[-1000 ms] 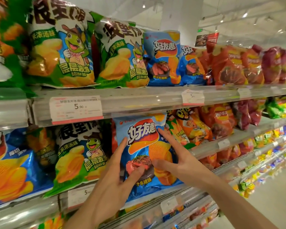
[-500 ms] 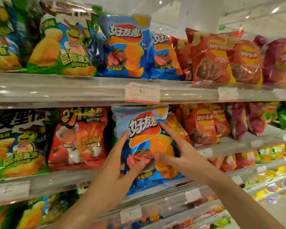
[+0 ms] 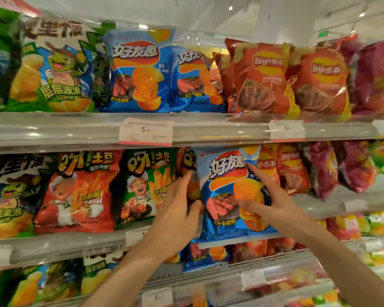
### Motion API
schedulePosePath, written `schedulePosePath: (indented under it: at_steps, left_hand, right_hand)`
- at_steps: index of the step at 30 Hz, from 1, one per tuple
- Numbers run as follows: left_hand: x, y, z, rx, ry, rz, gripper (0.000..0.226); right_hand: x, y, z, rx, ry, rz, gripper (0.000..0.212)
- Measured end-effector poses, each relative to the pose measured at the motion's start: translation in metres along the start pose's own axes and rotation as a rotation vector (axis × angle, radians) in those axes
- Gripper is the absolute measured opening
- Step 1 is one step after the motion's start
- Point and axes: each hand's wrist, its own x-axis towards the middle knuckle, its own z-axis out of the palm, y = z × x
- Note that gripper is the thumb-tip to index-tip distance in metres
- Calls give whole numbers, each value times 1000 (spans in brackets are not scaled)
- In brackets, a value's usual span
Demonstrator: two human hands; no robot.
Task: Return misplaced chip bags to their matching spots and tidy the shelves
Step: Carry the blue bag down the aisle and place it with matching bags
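Shelves point(image 3: 186, 131) fill the frame; both hands point(image 3: 175, 218) point(image 3: 273, 207) clasp a stray blue bag point(image 3: 226, 173), likely bound for matching bags point(image 3: 140, 72), upper centre.

Brightness: bright, even store lighting.
Source: ceiling spotlights point(image 3: 231, 7), top of frame.
Glare: white streaks on clear shelf rail point(image 3: 75, 129); sheen on red chip bags point(image 3: 262, 80).
Shadows: faint, in the gaps between bags.
Blur: motion smear strongest at left and right edges; price tag point(image 3: 145, 131) print mostly illegible.
Distortion: wide-angle bowing of shelves.
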Motion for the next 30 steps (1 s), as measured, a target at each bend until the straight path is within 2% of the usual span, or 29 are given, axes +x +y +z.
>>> schedulePosePath:
  at_steps: [3, 5, 11, 14, 19, 30]
  left_hand:
    - [14, 4, 12, 150, -13, -50, 71]
    - [23, 4, 21, 152, -43, -67, 74]
    - [51, 2, 48, -64, -33, -213, 85]
    - [63, 0, 57, -155, 52, -276, 90]
    - [75, -1, 61, -136, 92, -367, 90]
    - [70, -6, 67, -17, 240, -197, 78]
  right_hand:
    - [2, 10, -10, -25, 15, 20, 83]
    - [2, 14, -16, -28, 28, 27, 83]
    - [0, 24, -29, -45, 69, 42, 83]
    - [0, 28, -32, -40, 85, 42, 82]
    - [-2, 33, -40, -57, 93, 32, 84]
    - [-6, 37, -57, -66, 149, 9, 82]
